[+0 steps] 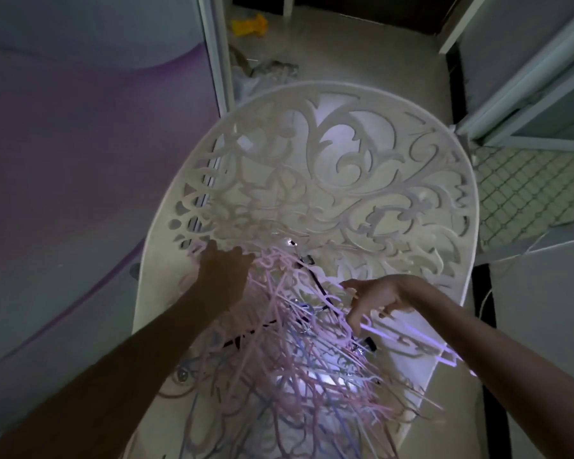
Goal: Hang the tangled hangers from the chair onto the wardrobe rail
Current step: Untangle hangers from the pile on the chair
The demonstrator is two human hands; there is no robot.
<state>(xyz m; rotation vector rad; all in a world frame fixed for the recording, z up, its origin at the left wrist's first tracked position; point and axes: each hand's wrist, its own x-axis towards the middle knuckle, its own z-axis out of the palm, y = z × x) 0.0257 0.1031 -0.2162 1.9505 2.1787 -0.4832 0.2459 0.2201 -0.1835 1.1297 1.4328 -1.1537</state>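
A white chair with an ornate cut-out scroll back filled the centre of the frame, seen from above. A tangled pile of hangers, mostly pink with some blue and a few dark ones, lay heaped on its seat in the lower centre, the hooks reaching up to the foot of the backrest.

The left hand, at centre left, rested on the upper left edge of the pile, its fingers curled down among the pink hooks; whether they actually gripped a hanger could not be told. The right hand, at centre right, lay on the right side of the pile with the index finger extended toward the left and the remaining fingers bent downward onto pale hangers; a firm grip could not be confirmed.

A purple-and-grey wall occupied the left of the frame. A yellow object lay on the floor at upper centre, and a patterned mat showed at the right.
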